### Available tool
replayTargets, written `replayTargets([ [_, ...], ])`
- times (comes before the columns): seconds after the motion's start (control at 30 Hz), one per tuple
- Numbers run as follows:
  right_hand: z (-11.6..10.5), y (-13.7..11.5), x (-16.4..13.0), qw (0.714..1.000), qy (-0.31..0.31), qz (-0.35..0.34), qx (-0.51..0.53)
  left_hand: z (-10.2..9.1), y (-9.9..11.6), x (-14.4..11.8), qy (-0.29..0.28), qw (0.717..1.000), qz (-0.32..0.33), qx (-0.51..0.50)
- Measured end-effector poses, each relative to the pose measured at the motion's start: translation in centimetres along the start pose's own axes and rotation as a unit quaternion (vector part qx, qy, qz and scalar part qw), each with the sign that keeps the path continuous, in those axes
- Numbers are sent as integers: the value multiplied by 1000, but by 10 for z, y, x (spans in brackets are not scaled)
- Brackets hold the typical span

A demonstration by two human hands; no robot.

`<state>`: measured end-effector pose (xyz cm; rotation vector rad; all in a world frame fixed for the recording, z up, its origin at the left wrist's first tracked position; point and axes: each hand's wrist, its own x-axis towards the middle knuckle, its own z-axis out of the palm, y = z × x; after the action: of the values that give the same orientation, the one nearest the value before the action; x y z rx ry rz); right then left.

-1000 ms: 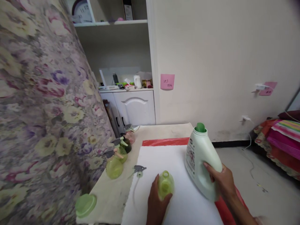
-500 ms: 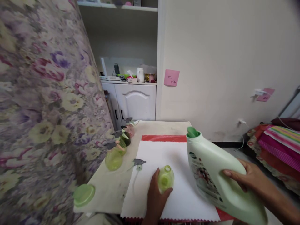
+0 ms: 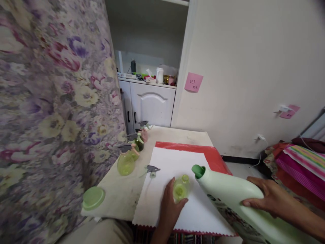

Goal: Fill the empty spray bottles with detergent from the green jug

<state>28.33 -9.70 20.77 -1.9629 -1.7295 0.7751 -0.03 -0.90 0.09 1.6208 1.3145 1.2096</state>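
Left hand (image 3: 169,206) is wrapped around the small green spray bottle (image 3: 180,188), held upright on the white sheet (image 3: 175,162); right hand (image 3: 269,200) is closed over the tilted detergent jug (image 3: 228,195), spout beside the bottle's mouth. Overshoot or a slipped bottle would likely spill liquid on the surface (image 3: 122,196). Fill level and flow cannot be made out; the jug base is cut off.

We see a pale table (image 3: 122,198). On it lies a red sheet (image 3: 215,157), and a white sheet (image 3: 177,162) lies on top of the red one. A green lid (image 3: 93,198) sits near the left corner. Three spray bottles (image 3: 126,162) stand in a row by the left edge. A grey sprayer (image 3: 152,168) lies at the white sheet's edge.
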Motion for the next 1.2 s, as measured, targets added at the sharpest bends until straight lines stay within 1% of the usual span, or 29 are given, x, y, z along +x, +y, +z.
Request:
replayTargets([
  [0.13,-2,-4,5,995,-7,-34,-91,0,-1,-1,5,1000,10,2],
  [0.27,-1,1,12,984,-24,-55,-170,0,-2,-1,4,1000,13,-7],
  [0.37,0,5,16,978,-29,-57,-200,0,-4,-1,5,1000,20,-12],
  [0.5,1,5,18,972,-13,-50,-227,0,-5,-1,5,1000,27,-14],
  [0.57,1,2,18,971,-15,-46,-232,-1,-4,-1,4,1000,24,-14],
  [0.73,0,-6,18,978,-51,-73,-190,-3,0,0,2,1000,16,-22],
  [0.87,0,-8,20,979,-50,-81,-182,-6,4,-2,10,998,5,-54],
  [0.97,0,-6,22,977,-52,-85,-188,-8,13,-1,10,997,23,-75],
  [1.07,-1,-7,22,977,-45,-71,-198,-9,27,8,-8,994,53,-91],
  [1.2,-3,-11,20,974,-42,-73,-210,-8,40,30,-54,991,65,-105],
])
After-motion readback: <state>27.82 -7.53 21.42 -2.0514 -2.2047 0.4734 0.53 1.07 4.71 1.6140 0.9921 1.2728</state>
